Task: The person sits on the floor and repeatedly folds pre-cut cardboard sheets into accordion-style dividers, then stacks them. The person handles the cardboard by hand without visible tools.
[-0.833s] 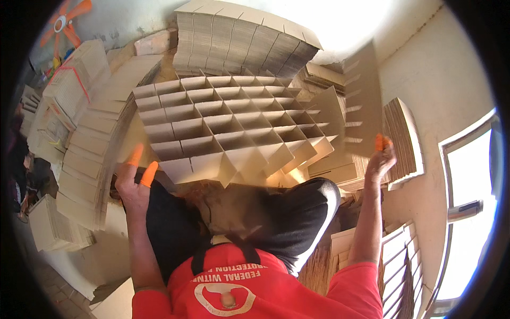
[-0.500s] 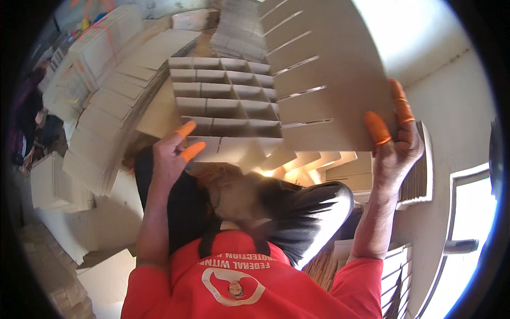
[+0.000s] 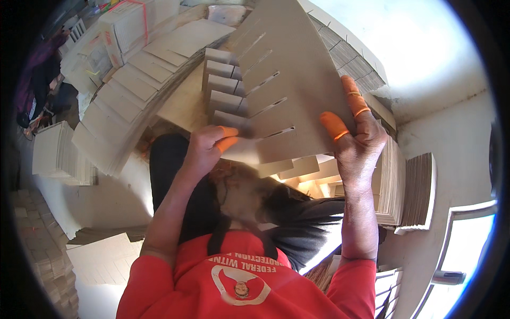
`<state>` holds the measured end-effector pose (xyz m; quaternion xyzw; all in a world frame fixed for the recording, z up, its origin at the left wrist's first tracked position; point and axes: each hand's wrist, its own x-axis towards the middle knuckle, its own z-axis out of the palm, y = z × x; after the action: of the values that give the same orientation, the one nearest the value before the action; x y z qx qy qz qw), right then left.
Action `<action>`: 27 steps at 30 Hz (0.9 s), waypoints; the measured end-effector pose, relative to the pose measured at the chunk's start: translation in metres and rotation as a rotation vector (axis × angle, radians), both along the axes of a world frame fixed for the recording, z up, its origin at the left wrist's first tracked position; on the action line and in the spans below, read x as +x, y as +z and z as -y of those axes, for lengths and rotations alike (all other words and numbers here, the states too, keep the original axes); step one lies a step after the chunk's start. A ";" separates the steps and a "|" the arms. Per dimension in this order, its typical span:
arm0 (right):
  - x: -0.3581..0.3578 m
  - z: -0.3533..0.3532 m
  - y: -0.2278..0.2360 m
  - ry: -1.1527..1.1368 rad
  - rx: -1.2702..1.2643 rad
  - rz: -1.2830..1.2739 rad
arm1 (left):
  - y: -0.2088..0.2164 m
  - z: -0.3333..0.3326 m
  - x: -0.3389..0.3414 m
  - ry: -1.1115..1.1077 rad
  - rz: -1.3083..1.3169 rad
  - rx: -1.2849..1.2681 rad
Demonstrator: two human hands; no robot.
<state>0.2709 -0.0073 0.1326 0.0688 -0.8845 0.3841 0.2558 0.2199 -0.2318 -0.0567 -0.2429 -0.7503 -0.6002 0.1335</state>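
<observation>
My right hand (image 3: 361, 141), with orange covers on its fingers and thumb, grips the right edge of a large slotted cardboard sheet (image 3: 303, 85). The sheet is tilted up and carries a row of parallel slits. Behind its left side stands a cardboard divider grid (image 3: 226, 80) of crossed strips, partly hidden by the sheet. Whether sheet and grid are joined, I cannot tell. At the near left corner of the grid, my left hand (image 3: 206, 149) has its orange-covered thumb and finger pinched on the divider's front strip.
A long row of stacked cardboard sheets (image 3: 127, 95) curves along the left, beside a bundle with a red strap (image 3: 125, 32). More cardboard stacks stand far right (image 3: 348, 53), near the right wall (image 3: 417, 191) and at left (image 3: 53, 151). Sunlit cardboard pieces (image 3: 319, 170) lie beyond my knee.
The slotted sheet has swung left and now covers more of the grid. My right hand moved left with it; my left hand moved right and closed from spread fingers to a pinch. The view shifted too.
</observation>
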 end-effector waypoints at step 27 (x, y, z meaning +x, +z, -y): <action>0.005 0.020 -0.014 -0.007 -0.002 0.014 | -0.003 0.001 -0.001 -0.009 0.015 -0.033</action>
<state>0.2755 -0.0275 0.1189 0.0624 -0.8861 0.3847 0.2510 0.2191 -0.2323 -0.0597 -0.2441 -0.7601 -0.5899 0.1210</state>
